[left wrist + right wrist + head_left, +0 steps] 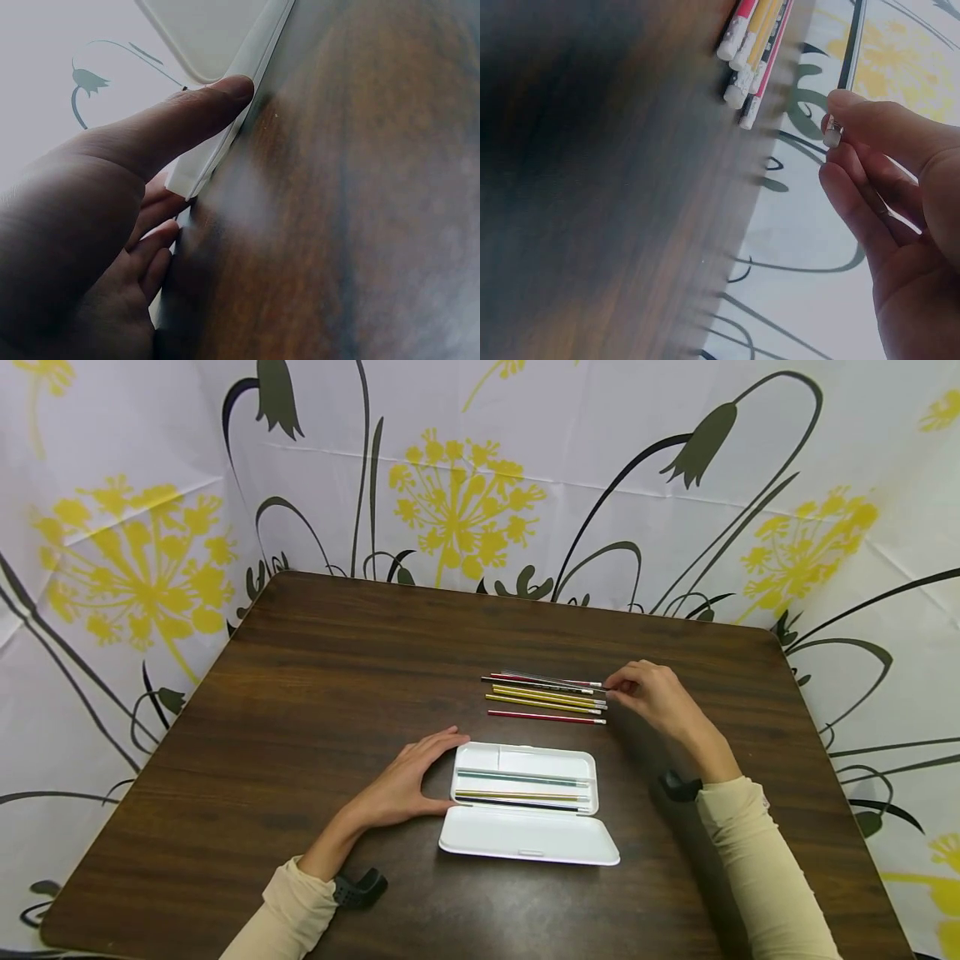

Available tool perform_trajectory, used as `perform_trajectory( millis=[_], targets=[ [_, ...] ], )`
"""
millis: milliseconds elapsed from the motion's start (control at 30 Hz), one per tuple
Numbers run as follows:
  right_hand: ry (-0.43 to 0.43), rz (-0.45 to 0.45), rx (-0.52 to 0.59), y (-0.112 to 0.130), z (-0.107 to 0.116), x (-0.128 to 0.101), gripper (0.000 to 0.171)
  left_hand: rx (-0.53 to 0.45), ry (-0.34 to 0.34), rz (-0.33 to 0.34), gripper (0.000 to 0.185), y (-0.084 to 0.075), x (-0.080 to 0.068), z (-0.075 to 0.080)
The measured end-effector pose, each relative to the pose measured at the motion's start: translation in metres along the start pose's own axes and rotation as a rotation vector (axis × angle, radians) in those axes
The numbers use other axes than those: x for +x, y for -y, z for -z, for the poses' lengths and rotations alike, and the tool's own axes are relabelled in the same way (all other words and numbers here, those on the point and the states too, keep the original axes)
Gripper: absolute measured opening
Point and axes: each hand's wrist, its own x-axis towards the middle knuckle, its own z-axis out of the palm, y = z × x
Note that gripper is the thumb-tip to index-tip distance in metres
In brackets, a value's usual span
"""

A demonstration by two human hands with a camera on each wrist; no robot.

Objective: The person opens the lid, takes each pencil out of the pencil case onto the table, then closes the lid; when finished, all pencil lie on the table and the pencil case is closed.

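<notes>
My right hand [652, 693] pinches a dark, shiny pencil [851, 52] between thumb and fingers, close to its white eraser end. In the head view this pencil slants across the far side of a row of loose red, yellow and black pencils [546, 718], whose erasers face right. Nearer to me lies an open white pencil case [536, 760], its lid [528, 835] folded down toward me. Several pencils [521, 794] lie lengthwise inside it. At the case's left end, my left hand [405, 781] holds it, thumb at the near edge and fingers at the far corner.
The brown wooden table [315, 660] has rounded corners. Behind it and along its sides hangs a white cloth [337, 410] printed with yellow and grey-green flowers. A black band with a small device [360, 889] sits on the left wrist, another device [680, 787] on the right.
</notes>
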Motion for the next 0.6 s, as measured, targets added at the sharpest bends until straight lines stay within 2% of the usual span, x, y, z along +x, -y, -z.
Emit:
perform_trajectory(
  millis=[433, 600],
  targets=[
    [0.032, 0.02, -0.003, -0.009, 0.0, 0.017, 0.012, -0.001, 0.003, -0.002, 0.091, -0.001, 0.0, 0.001],
    [0.077, -0.023, -0.009, -0.019, -0.001, 0.027, 0.01, -0.004, 0.002, 0.001, 0.091, -0.002, 0.0, 0.001]
  ],
)
